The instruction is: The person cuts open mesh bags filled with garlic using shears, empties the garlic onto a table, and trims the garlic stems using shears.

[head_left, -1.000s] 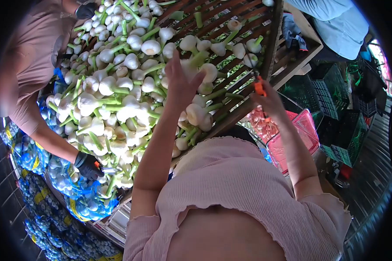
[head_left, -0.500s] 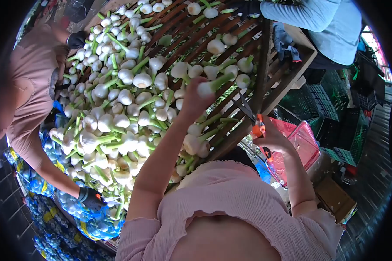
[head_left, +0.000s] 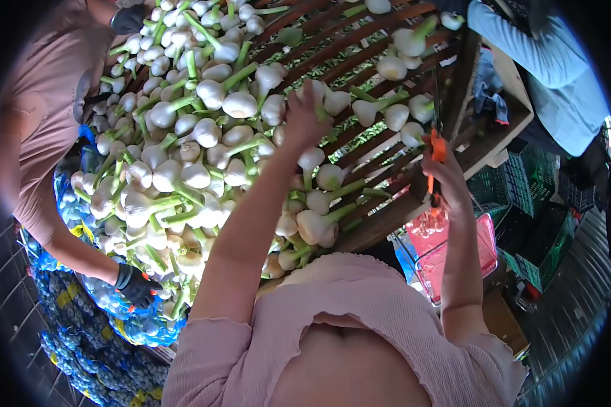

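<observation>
My left hand (head_left: pixel 306 121) reaches over the pile with fingers apart, touching or just above a garlic bulb (head_left: pixel 336 102); whether it grips anything is partly hidden. My right hand (head_left: pixel 445 173) is wrapped round the orange handles of scissors (head_left: pixel 438 149), whose dark blades point away from me and look nearly together. Those blades are beside a few bulbs (head_left: pixel 412 134) at the right of the slatted table (head_left: pixel 360 234). White garlic with cut green stems lies heaped (head_left: pixel 163 175) to the left of my left arm.
At left, a co-worker's gloved hand (head_left: pixel 137 285) is by blue net bags (head_left: pixel 81 332). Another person in a light blue sleeve (head_left: pixel 523 51) stands at upper right. A pink basket (head_left: pixel 485 244) and green crates (head_left: pixel 540 247) are at right, beyond the wooden edge (head_left: pixel 499 139).
The garlic bulb held in my left hand has left it, and that hand now reaches into the pile. My right hand raised the scissors, whose spread blades came together. The view shifted.
</observation>
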Available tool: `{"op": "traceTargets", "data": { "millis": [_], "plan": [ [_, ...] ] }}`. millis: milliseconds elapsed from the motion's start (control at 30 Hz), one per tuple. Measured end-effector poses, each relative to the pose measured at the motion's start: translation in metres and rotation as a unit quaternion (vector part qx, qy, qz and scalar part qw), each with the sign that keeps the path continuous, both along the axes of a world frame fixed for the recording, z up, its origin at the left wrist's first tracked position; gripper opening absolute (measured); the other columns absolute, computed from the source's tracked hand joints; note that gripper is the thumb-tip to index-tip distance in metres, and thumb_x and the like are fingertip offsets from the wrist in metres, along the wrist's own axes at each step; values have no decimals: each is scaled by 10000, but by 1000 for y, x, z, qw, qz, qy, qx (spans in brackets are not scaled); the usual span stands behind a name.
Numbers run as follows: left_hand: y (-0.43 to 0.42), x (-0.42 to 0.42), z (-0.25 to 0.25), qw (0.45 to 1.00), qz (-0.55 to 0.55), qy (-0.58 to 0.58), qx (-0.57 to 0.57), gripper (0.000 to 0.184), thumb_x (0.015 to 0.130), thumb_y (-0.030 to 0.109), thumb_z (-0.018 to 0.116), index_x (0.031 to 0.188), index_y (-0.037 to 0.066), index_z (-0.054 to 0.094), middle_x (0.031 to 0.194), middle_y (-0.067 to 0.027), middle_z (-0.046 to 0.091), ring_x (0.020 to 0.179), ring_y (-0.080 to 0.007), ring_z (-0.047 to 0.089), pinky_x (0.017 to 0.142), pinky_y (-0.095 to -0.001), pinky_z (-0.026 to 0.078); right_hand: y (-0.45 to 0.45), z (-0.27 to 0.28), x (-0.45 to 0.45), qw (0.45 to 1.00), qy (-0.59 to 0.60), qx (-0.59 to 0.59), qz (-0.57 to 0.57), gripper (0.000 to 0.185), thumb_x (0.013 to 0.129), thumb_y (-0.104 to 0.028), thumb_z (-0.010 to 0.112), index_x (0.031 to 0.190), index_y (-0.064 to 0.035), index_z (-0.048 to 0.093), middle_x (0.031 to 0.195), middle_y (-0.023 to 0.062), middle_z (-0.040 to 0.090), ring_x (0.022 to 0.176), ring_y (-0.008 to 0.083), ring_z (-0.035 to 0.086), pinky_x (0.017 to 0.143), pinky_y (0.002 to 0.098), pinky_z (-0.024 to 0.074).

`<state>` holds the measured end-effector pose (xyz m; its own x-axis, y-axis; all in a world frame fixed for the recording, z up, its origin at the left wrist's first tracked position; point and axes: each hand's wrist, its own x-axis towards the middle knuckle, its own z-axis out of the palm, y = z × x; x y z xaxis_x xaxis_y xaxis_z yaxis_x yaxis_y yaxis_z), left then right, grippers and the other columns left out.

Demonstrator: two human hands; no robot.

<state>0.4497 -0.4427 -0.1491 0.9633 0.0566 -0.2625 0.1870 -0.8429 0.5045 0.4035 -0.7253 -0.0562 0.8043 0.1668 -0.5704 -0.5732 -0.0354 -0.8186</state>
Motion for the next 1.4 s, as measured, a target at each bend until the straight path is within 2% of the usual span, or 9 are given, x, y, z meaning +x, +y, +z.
{"op": "traceTargets", "data": {
  "millis": [200, 267, 300, 400, 567, 933, 1133, 1333, 1400],
  "plan": [
    [-103, 57, -28, 945, 215, -53, -241, 873, 702, 114, 679, 1398, 203, 159, 1361, -262, 166, 1094, -433, 438, 914, -440, 410, 2, 10, -11, 1000, 17, -14, 2, 687, 693, -62, 654, 1294, -27, 324, 1111, 74, 493, 998, 147, 493, 829, 278, 423],
    [-99, 68, -19, 942, 146, -134, -270, 777, 706, 118, 680, 1352, 192, 255, 1338, -235, 226, 1117, -410, 420, 934, -441, 380, 1, 5, -18, 999, 29, 20, -31, 667, 696, -55, 652, 1281, -37, 332, 1029, 61, 509, 968, 156, 520, 802, 279, 443],
    [-86, 69, -2, 939, 117, -175, -271, 731, 708, 120, 681, 1330, 186, 303, 1327, -222, 257, 1128, -398, 411, 944, -441, 365, 8, 7, -20, 997, 14, 38, -58, 648, 687, -120, 673, 1252, -50, 365, 860, -21, 411, 687, 47, 429, 569, 181, 356],
    [-36, 69, 49, 923, 12, -288, -255, 598, 714, 126, 682, 1262, 170, 447, 1293, -182, 347, 1161, -362, 384, 973, -442, 320, -3, -2, -24, 1000, 17, 11, -19, 648, 670, -74, 657, 1252, -48, 375, 883, -17, 427, 735, 59, 444, 617, 183, 364],
    [88, 33, 63, 914, 164, -152, 337, 658, 699, 361, 678, 1282, 194, 421, 1286, -194, 365, 1198, -399, 305, 967, -534, 275, 18, 0, -10, 997, -28, -28, 60, 674, 652, -54, 668, 1258, -43, 376, 901, -22, 434, 800, 74, 454, 689, 195, 379],
    [54, -5, 87, 952, 176, -218, -119, 366, 611, 70, 665, 971, 89, 600, 1090, -174, 454, 990, -353, 470, 844, -424, 408, 84, 0, 31, 939, -151, -150, 269, 834, 615, -140, 674, 1327, -30, 255, 1096, 139, 458, 976, 250, 500, 844, 330, 431],
    [2, -32, 105, 976, 43, -212, -29, 316, 614, 51, 642, 928, 77, 618, 1098, -191, 450, 988, -383, 444, 844, -447, 396, 99, 17, 36, 927, -89, -164, 324, 606, 667, -145, 666, 1194, -19, 396, 958, 97, 519, 846, 178, 533, 739, 303, 451],
    [-44, -58, 100, 936, -6, -9, -353, 609, 660, 147, 680, 1228, 117, 462, 1145, -223, 432, 1081, -414, 414, 888, -468, 393, 48, -23, 3, 999, -17, -37, -25, 375, 758, -73, 551, 1121, -18, 472, 764, -10, 479, 654, 91, 504, 593, 232, 439],
    [-30, -38, 74, 984, -3, -131, -122, 618, 642, 119, 676, 1215, 81, 447, 1136, -239, 434, 1071, -418, 415, 907, -458, 376, 39, -16, 3, 988, -12, 42, -148, 387, 780, -46, 506, 1163, -54, 449, 779, -9, 437, 642, 81, 472, 584, 224, 441]
  ]
}}
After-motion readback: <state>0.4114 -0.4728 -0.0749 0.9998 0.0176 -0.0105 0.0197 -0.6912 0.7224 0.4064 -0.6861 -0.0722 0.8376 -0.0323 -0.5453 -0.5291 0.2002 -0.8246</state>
